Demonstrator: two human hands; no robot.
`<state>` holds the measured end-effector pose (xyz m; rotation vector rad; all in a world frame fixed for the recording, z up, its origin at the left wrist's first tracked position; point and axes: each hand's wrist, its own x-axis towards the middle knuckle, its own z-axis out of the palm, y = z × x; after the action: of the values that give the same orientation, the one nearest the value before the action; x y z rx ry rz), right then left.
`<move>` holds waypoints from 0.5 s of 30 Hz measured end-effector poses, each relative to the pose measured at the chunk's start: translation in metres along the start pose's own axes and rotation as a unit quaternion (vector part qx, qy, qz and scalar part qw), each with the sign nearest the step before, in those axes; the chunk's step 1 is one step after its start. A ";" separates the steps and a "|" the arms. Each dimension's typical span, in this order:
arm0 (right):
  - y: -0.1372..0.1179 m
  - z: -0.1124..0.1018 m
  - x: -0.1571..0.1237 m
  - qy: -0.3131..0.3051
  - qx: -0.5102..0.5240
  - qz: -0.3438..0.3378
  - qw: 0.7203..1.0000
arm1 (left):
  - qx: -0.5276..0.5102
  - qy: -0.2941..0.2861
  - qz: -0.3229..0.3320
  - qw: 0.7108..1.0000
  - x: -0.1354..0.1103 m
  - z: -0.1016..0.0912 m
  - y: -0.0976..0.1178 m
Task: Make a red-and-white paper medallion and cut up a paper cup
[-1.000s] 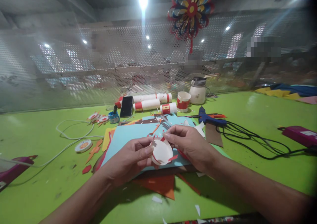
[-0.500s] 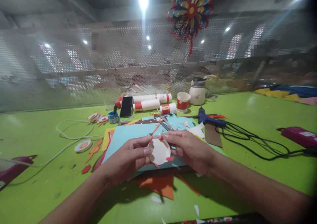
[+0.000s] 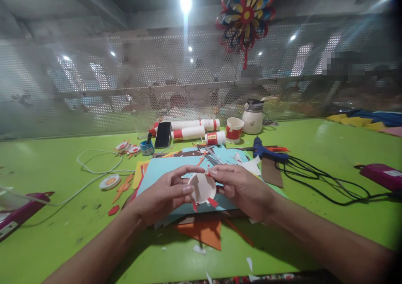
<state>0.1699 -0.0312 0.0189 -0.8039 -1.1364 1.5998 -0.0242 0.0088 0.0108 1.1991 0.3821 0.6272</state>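
Note:
A round white paper disc [image 3: 203,188] with small red tabs around its rim is held up between my two hands, over a stack of coloured paper. My left hand [image 3: 171,189] grips its left edge, thumb on the near face and fingers behind. With thumb and forefinger, my right hand [image 3: 235,183] pinches the upper right rim by a red tab [image 3: 208,173]. Two more red tabs stick out along the lower rim. Beneath lies a light blue sheet [image 3: 157,171], strewn with paper scraps; scissors [image 3: 215,156] rest behind the hands.
A blue glue gun [image 3: 266,152] with black cable lies right. At the back stand a phone [image 3: 163,135], white paper tubes [image 3: 188,133], a red-and-white cup [image 3: 234,130] and a white bottle [image 3: 253,118]. On the left are a blue glue bottle [image 3: 147,145] and a tape roll [image 3: 109,182].
The disc has turned in my hands, so its red tabs now sit at different places on the rim. The whole view has shifted slightly.

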 end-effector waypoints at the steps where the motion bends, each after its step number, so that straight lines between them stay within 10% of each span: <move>1: 0.000 0.000 0.000 -0.001 0.002 -0.003 1.000 | 0.001 0.001 -0.001 1.000 0.000 0.000 0.000; 15: -0.001 0.005 -0.004 -0.013 0.041 -0.023 0.999 | -0.019 0.020 0.009 1.000 0.002 0.000 -0.002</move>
<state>0.1674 -0.0365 0.0216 -0.7013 -1.0937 1.6127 -0.0227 0.0098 0.0089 1.1569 0.3928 0.6719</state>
